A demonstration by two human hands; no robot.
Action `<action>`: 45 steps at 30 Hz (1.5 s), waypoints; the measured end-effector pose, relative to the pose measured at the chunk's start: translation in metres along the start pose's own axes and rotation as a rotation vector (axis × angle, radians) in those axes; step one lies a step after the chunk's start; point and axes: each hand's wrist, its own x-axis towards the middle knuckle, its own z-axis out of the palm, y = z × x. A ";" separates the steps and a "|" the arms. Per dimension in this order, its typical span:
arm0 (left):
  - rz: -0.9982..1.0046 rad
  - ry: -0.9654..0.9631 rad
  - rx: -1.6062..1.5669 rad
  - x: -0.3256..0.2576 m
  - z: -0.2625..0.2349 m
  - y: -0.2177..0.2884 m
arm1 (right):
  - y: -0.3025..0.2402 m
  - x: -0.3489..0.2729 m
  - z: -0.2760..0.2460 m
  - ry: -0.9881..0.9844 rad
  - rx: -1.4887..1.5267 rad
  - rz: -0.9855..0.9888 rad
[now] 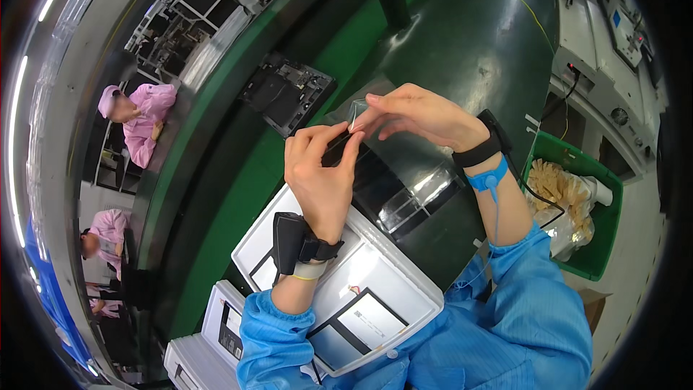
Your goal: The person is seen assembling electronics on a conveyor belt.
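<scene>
Between my two hands is a thin sheet of clear plastic film (358, 110), its edge bent up and catching the light. My left hand (317, 172) is closed in a pinch, thumb and index finger meeting on the film's near edge. Just to the right, my right hand (427, 117) presses its thumb towards its fingers on the film's other side. Under the hands lies a flat black, glossy piece (382, 191); its far part is hidden by my fingers. A black device is strapped on each wrist, and a blue band (488, 175) circles the right one.
A white plastic tray (422, 285) right before me holds a flat battery pack (364, 323). More white trays (189, 361) stand lower left. An open laptop chassis (287, 94) lies on the green line beyond. At right is a green crate (613, 235) with packing material. Several people in pink sit across.
</scene>
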 end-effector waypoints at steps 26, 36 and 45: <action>-0.442 -0.040 -0.828 0.008 -0.086 -0.031 | 0.006 0.004 0.001 0.343 -0.706 0.129; 0.252 -0.371 -0.272 -0.044 -0.168 -0.038 | -0.024 -0.013 0.124 0.548 -1.216 -0.560; 0.174 -0.351 0.130 -0.106 -0.182 -0.068 | 0.008 0.012 0.169 0.042 -0.418 0.136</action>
